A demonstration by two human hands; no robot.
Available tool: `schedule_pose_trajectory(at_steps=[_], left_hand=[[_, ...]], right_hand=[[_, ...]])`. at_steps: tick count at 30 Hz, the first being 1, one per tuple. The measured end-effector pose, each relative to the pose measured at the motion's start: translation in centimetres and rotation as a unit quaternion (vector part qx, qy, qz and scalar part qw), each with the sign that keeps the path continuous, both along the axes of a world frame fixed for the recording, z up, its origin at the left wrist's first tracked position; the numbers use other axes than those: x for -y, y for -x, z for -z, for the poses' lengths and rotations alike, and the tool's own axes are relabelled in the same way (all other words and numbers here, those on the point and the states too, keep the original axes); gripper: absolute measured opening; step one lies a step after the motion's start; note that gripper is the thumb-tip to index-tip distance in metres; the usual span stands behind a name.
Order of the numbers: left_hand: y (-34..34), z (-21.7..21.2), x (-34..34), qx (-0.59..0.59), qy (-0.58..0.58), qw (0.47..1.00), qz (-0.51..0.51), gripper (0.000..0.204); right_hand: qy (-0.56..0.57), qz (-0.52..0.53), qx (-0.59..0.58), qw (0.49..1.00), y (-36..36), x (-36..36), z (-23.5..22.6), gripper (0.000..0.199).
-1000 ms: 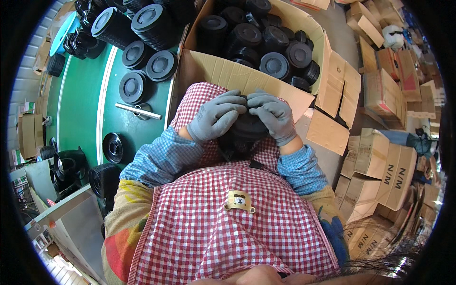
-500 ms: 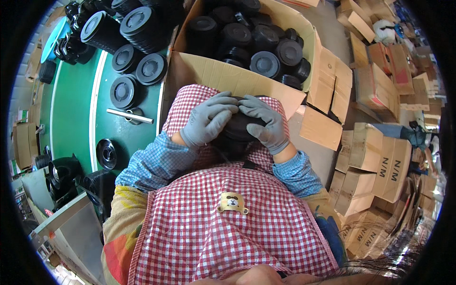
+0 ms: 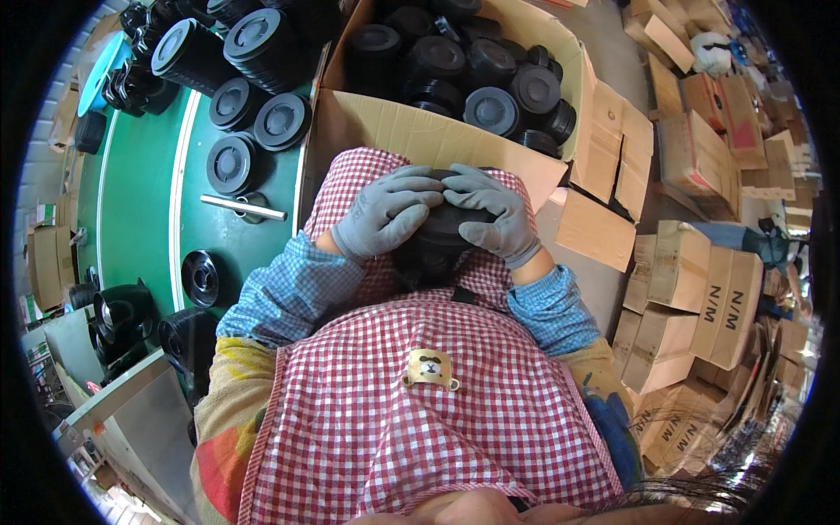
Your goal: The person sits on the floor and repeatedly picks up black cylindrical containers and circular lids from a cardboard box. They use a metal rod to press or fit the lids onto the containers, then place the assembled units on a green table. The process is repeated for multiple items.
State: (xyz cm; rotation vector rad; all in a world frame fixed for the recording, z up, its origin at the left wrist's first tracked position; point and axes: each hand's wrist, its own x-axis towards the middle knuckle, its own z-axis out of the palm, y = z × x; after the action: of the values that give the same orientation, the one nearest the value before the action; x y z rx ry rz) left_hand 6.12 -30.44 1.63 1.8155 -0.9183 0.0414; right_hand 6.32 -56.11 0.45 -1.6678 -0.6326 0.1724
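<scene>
While the green tabletop point(image 3: 136, 214) runs along the person's left, carrying stacks of black discs point(image 3: 232, 164), the open cardboard box point(image 3: 429, 131) stands straight ahead, just beyond the lap, heaped with similar dark pieces point(image 3: 535, 89). Closest to the body, the red checked apron point(image 3: 429, 437) covers the lap; cloth is a soft, giving seat, so the legs are best kept level and still. On it rests the round black piece point(image 3: 442, 229), between the two hands, its underside hidden. The left hand point(image 3: 391, 212) covers its left side, the right hand point(image 3: 495, 212) its right; an even load from both should keep it from tilting. The fingers of both bend over the upper rim, holding it, their tips almost meeting at the far edge; how hard they press cannot be told. Spreading pressure around that rim seems safer than one hard shove, which could slip.
</scene>
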Motion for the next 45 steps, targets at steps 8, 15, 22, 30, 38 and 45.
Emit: schedule_pose_trajectory(at_steps=[8, 15, 22, 30, 38, 45], left_hand=[[1.1, 0.1, -0.2, 0.008, -0.022, 1.000, -0.011, 0.035], [-0.4, 1.0, -0.8, -0.063, 0.013, 0.997, 0.052, 0.044], [0.6, -0.4, -0.3, -0.052, -0.020, 0.998, 0.029, 0.045], [3.0, -2.8, 1.2, -0.004, -0.129, 0.990, -0.048, 0.039], [0.9, -0.5, -0.4, -0.062, -0.032, 0.998, 0.003, 0.057], [0.4, -0.2, 0.4, -0.131, -0.003, 0.991, -0.028, 0.049]], right_hand=[[-0.003, -0.037, 0.003, 0.999, 0.0, 0.3, -0.2, 0.053], [0.039, 0.016, 0.023, 0.999, 1.3, -0.3, -0.4, 0.053], [0.034, -0.001, 0.002, 0.999, 1.3, 0.3, -0.6, 0.055], [0.003, -0.076, -0.062, 0.995, 0.1, 1.5, 0.0, 0.059], [0.064, -0.010, 0.003, 0.998, 1.0, 0.1, -1.5, 0.068], [-0.050, 0.040, -0.096, 0.993, 0.8, -0.7, -1.0, 0.055]])
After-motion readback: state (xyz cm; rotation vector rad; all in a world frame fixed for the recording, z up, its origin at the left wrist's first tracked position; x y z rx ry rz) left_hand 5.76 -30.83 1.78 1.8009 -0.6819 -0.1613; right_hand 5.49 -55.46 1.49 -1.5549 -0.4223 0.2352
